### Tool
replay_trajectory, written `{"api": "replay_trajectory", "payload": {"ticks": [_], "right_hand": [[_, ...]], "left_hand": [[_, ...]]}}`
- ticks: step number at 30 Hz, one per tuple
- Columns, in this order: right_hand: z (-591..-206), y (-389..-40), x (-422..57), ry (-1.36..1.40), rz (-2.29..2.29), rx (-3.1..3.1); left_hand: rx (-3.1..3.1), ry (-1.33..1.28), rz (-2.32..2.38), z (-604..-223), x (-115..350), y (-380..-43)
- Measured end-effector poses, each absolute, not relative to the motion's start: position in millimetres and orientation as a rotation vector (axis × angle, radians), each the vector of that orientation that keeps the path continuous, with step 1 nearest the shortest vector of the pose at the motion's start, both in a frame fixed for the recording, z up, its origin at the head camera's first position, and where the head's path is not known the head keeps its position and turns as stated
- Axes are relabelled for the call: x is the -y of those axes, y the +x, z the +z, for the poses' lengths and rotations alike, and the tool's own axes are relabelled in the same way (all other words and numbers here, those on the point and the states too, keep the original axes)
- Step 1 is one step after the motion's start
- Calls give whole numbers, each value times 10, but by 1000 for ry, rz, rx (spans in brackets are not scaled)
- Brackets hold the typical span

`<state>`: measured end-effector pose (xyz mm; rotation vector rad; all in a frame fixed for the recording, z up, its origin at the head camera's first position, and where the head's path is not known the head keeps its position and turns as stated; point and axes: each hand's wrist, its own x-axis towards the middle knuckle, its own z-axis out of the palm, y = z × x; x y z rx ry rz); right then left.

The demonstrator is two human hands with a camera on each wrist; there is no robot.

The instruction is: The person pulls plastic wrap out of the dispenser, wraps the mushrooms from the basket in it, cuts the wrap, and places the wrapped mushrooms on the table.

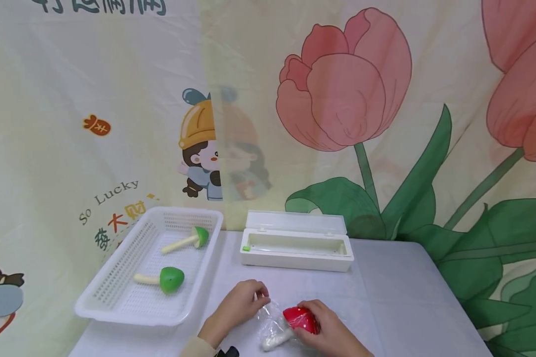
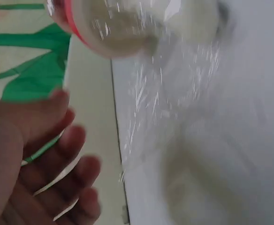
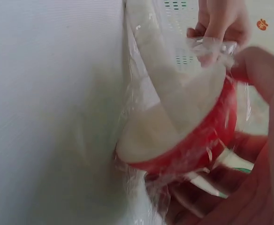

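Note:
A toy mushroom (image 1: 301, 320) with a red, white-spotted cap and a pale stem lies inside a clear plastic bag (image 1: 271, 317). My right hand (image 1: 328, 327) holds it by the cap through the film. In the right wrist view the thumb and fingers wrap the red cap (image 3: 198, 140), and the stem (image 3: 151, 51) points away. My left hand (image 1: 245, 302) is beside the bag's left end, fingers loosely bent. The left wrist view shows nothing held between those fingers, with the crinkled bag (image 2: 151, 93) just past them.
A white perforated basket (image 1: 89, 307) at the left holds two green-capped toy mushrooms, one nearer (image 1: 171, 280) and one farther (image 1: 200, 237). A long white box (image 1: 295, 260) with its lid raised stands at the back of the white table (image 1: 411, 297). Behind hangs a printed cloth (image 1: 250, 59).

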<state>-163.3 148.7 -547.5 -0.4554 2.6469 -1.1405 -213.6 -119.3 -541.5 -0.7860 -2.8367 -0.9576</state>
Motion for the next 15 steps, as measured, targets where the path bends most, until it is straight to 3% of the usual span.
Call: {"api": "replay_trajectory", "payload": {"ticks": [6, 15], "right_hand": [[-5472, -1742, -1425, -329, -1134, -2684], [-5493, -1837, -1493, -252, -1188, -2672]], "left_hand": [[2920, -1051, -1117, -5431, 1080, -1866], [2965, -968, -972, -5563, 1000, -1764]]}}
